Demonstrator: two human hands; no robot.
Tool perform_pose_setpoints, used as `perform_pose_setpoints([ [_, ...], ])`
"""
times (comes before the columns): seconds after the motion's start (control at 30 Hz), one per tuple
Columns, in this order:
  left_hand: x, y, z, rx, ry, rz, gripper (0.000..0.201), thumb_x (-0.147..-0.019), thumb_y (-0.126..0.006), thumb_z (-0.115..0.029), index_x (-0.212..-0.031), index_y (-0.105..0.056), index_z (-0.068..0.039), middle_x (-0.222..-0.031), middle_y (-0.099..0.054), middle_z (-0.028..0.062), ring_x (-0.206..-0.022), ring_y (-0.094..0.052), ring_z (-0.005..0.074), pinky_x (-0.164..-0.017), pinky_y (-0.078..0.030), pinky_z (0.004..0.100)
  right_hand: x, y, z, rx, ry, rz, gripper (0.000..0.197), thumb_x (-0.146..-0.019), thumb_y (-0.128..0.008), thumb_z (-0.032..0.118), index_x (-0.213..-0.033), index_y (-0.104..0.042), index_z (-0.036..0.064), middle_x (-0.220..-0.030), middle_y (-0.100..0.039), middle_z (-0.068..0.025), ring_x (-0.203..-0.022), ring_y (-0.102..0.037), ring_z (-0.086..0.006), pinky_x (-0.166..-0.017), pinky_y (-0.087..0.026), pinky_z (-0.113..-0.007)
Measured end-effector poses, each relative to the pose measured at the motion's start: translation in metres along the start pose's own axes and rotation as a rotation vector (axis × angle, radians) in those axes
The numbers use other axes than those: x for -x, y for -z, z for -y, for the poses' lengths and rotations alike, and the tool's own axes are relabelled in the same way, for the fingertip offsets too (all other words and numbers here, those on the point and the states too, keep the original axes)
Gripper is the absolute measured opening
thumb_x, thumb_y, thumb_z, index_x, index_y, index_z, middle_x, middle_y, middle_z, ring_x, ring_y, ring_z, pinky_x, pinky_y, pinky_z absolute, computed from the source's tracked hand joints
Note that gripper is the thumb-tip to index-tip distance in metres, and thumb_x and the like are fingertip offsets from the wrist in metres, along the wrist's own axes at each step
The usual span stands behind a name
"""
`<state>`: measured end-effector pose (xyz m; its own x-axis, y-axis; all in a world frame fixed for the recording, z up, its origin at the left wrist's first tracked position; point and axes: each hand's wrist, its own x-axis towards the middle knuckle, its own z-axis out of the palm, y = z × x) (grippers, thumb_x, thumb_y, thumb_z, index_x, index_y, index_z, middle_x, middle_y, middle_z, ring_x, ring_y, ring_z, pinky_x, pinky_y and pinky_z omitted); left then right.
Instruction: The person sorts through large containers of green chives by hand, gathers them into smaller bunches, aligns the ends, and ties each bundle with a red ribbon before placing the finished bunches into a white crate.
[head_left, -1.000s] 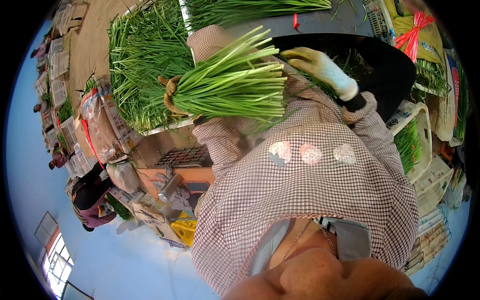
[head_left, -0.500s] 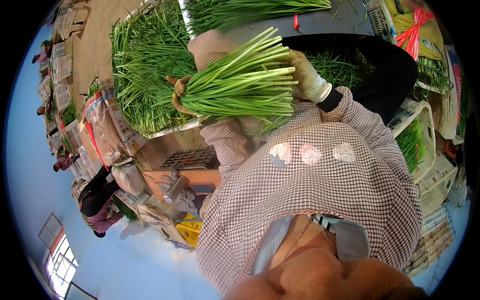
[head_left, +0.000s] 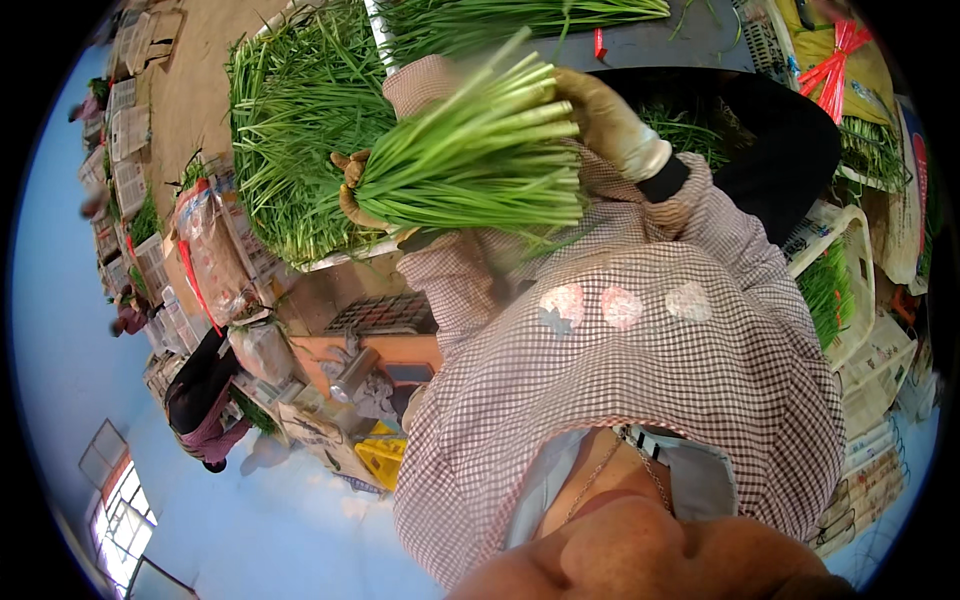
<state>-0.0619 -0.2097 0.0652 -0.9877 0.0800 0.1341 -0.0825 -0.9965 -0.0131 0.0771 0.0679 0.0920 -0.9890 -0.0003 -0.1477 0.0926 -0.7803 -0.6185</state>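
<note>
A thick bunch of garlic chives (head_left: 470, 165) lies across the front of my body, pale stalk ends to the right and green leaves to the left. My gloved left hand (head_left: 352, 188) is closed round its leafy part, the curled brown fingers showing at the left edge. Beside the upper stalk ends is my gloved right hand (head_left: 608, 122), its fingers stretched toward them and partly hidden; it seems to hold nothing. Whether it touches the stalks I cannot tell. Some upper stalks are blurred by motion.
A white-edged crate (head_left: 310, 140) heaped with chives stands at left. More chives (head_left: 520, 18) lie beside a dark grey surface (head_left: 670, 45). Red ties (head_left: 838, 70) hang at upper right, above a pale basket (head_left: 858, 280). Another person (head_left: 205, 405) bends at far left.
My right hand has shifted up and slightly left, off the middle of the stalk ends. The chive bunch has tilted and its upper stalks have fanned upward; my left hand keeps its hold.
</note>
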Motion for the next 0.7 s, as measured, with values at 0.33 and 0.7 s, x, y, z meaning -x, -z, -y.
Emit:
perform_pose_setpoints([
  [0.33, -0.009, 0.01, -0.027, -0.164, 0.106, -0.058, 0.039, -0.097, -0.054, -0.015, -0.131, -0.059, 0.004, -0.092, -0.069, 0.0083, -0.096, -0.068, 0.0215, -0.106, -0.052, 0.0377, 0.048, 0.055, 0.013, 0.721, -0.066, -0.139, 0.047, -0.105, -0.056, 0.044, -0.124, -0.068, 0.0031, -0.118, -0.067, -0.0079, -0.094, -0.061, -0.0113, -0.088, -0.05, -0.027],
  [0.7, -0.004, -0.031, -0.005, -0.26, 0.015, -0.089, 0.038, -0.096, -0.052, -0.015, -0.129, -0.061, 0.001, -0.089, -0.068, 0.0086, -0.088, -0.067, 0.0235, -0.108, -0.051, 0.0414, 0.033, -0.043, 0.018, 1.641, 0.715, -0.106, 0.027, -0.088, -0.078, 0.028, -0.103, -0.074, 0.0064, -0.094, -0.07, -0.01, -0.09, -0.07, -0.0268, -0.081, -0.057, -0.04],
])
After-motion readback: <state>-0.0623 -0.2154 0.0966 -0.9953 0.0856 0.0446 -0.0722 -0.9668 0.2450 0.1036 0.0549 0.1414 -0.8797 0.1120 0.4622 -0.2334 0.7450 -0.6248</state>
